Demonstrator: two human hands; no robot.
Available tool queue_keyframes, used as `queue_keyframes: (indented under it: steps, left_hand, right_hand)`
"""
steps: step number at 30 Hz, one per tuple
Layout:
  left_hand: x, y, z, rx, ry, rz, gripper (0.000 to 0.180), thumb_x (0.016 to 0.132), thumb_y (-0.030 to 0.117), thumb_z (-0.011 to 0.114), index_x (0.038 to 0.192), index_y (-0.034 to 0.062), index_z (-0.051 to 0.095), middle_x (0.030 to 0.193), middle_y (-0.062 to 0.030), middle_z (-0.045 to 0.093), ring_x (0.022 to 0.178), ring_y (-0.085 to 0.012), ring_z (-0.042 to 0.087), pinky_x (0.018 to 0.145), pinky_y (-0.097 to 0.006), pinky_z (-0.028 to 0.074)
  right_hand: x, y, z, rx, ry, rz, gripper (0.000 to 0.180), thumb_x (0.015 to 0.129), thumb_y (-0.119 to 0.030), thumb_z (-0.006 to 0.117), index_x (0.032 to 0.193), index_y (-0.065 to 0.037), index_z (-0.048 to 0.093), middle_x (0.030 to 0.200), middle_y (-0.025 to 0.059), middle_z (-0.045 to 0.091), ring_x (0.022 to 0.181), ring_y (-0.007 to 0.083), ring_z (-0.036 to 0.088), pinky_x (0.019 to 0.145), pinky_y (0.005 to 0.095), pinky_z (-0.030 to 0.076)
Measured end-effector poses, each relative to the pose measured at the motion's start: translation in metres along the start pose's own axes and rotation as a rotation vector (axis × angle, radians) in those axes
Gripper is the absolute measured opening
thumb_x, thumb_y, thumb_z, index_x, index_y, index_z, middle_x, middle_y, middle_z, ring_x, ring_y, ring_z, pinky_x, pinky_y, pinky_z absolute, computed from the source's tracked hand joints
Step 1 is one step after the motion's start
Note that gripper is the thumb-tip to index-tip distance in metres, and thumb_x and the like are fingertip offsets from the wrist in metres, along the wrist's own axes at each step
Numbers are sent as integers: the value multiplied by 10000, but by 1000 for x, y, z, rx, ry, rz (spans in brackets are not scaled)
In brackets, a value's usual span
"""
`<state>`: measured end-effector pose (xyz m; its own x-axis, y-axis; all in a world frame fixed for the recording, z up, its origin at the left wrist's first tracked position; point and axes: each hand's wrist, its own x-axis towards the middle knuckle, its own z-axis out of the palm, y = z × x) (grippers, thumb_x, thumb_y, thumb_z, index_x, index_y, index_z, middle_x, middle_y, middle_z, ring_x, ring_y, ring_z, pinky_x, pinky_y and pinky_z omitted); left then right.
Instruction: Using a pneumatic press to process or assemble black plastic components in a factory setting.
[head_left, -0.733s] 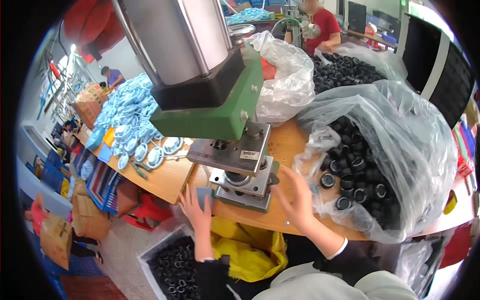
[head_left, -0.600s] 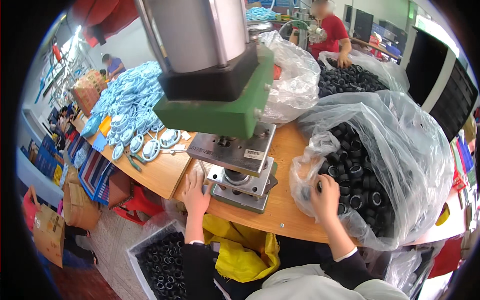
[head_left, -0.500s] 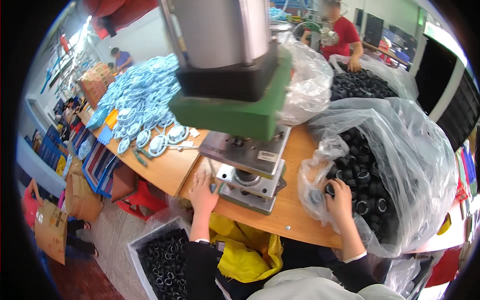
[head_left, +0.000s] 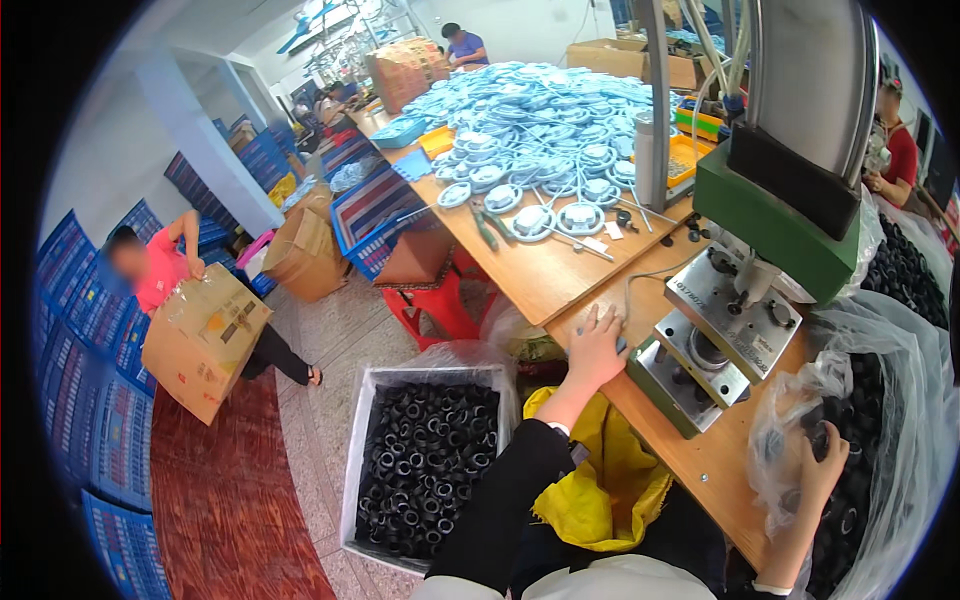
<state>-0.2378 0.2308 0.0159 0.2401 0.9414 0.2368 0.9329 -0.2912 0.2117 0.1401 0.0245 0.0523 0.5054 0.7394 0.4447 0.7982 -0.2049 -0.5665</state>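
My left hand [head_left: 597, 350] lies on the wooden table with its fingers spread, just left of the press's metal base. A small grey piece [head_left: 622, 345] shows by its fingertips, partly hidden. Over the table's right side, my right hand [head_left: 826, 470] curls around a black ring-shaped part [head_left: 818, 438] at the mouth of a clear plastic bag [head_left: 785, 425]. More black ring parts [head_left: 848, 520] fill that bag. The bench press [head_left: 780, 210] has a green head and a steel die [head_left: 735, 305] between my hands.
A white bin [head_left: 352, 470] of black rings stands on the floor by the table. Light-blue coiled cords [head_left: 540, 115] are heaped on the table, near green-handled pliers [head_left: 487, 230]. A yellow cloth [head_left: 590, 480] hangs at the front edge. On the left, a person carries a carton [head_left: 205, 340].
The view has swung left, bringing the floor bin and the person with the carton further into sight. Both hands keep about the same places beside the press and at the bag.
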Motion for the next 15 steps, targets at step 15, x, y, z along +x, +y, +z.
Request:
queue_keyframes:
  steps: [15]
  left_hand:
    - [5,-5,8,54,15,27,552,796,349,594,1293,135,488,1433,-13,372,1360,-235,259,953,-536,312]
  right_hand:
    - [-19,-27,-34,506,53,227,426,729,14,690,1054,-41,419,954,49,504,869,113,545,784,256,444]
